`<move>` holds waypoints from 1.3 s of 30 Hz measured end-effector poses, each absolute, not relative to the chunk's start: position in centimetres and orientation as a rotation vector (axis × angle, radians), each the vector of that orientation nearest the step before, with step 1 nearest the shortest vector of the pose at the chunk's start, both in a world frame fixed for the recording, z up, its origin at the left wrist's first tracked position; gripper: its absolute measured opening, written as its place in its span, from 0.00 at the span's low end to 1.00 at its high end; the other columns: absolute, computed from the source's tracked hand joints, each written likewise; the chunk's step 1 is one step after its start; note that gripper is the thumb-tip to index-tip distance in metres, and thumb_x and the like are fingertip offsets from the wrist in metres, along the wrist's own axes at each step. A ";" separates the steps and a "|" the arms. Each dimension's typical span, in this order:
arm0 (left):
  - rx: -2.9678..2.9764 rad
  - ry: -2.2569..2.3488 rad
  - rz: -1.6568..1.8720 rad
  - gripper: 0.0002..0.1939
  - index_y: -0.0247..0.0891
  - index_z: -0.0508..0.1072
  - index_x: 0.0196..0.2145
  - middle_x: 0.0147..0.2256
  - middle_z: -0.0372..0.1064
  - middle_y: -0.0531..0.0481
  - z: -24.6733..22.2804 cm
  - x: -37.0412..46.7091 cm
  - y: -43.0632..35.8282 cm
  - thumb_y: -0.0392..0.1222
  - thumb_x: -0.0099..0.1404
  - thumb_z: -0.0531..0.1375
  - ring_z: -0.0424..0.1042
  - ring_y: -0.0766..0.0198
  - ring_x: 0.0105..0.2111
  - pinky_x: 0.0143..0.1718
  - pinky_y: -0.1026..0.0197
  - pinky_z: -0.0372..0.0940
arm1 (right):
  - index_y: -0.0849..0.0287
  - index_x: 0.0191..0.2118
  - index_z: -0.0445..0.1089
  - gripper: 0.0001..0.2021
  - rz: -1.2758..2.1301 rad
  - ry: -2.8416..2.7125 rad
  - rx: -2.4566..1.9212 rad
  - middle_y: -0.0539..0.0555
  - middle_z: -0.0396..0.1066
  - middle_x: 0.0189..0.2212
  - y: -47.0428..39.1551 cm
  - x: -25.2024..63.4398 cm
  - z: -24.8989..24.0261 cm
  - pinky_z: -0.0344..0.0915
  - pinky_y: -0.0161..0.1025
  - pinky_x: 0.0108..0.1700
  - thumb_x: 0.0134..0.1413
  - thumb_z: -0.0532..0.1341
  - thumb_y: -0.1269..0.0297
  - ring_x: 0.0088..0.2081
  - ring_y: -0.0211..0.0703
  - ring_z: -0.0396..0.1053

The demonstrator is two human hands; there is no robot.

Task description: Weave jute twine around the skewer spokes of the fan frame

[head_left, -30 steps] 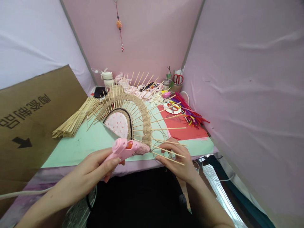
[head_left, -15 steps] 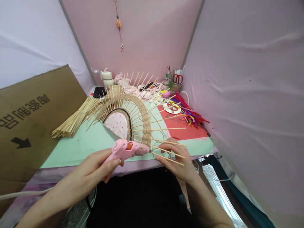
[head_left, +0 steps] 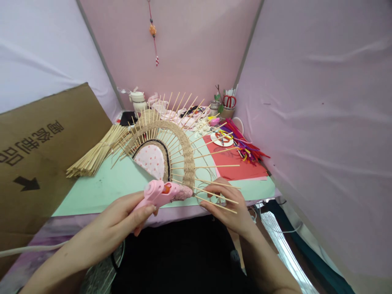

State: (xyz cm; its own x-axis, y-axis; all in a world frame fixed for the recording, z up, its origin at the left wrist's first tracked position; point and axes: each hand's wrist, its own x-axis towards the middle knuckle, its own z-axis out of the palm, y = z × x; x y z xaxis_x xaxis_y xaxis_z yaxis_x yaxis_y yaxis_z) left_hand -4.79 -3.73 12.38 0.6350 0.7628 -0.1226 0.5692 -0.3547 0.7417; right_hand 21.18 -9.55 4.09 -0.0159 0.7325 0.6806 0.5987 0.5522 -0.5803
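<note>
My left hand [head_left: 133, 212] is closed around the handle of a pink hot glue gun [head_left: 165, 192]. The gun's nozzle points right and meets the lower right end of a woven twine band [head_left: 187, 153] on a fan-shaped frame of thin wooden sticks. In the middle of the frame sits a half-round panel [head_left: 152, 160], white with pink dots and edged in black and tan. My right hand [head_left: 231, 204] is closed on the lowest wooden sticks [head_left: 219, 204], just right of the nozzle. Loose twine [head_left: 211, 185] lies behind its fingers, partly hidden.
A bundle of sticks [head_left: 98, 153] lies left, beside a large cardboard sheet [head_left: 45, 155]. Red paper [head_left: 235, 163], a white disc [head_left: 219, 141] and colourful pipe cleaners [head_left: 248, 145] lie right. A white bottle [head_left: 138, 102] and red-handled scissors [head_left: 229, 101] stand at the back.
</note>
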 end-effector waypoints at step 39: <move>1.976 1.186 0.434 0.23 0.40 0.73 0.23 0.20 0.66 0.51 11.8 -7.2 -4.0 0.60 0.61 0.53 0.66 0.63 0.22 0.24 0.66 0.63 | 0.56 0.39 0.69 0.11 0.177 -1.701 -1.104 0.51 0.73 0.31 -9.4 21.3 3.9 0.66 0.37 0.37 0.50 0.69 0.67 0.34 0.40 0.70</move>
State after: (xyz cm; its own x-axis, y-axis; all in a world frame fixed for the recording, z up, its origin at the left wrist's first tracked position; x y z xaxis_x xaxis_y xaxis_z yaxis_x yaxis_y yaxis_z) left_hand -7.22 -4.05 11.82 0.5072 0.8564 -0.0964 0.5920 -0.2649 0.7612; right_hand 21.27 -9.43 3.88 -0.0226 0.7341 0.6787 0.5790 0.5630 -0.5897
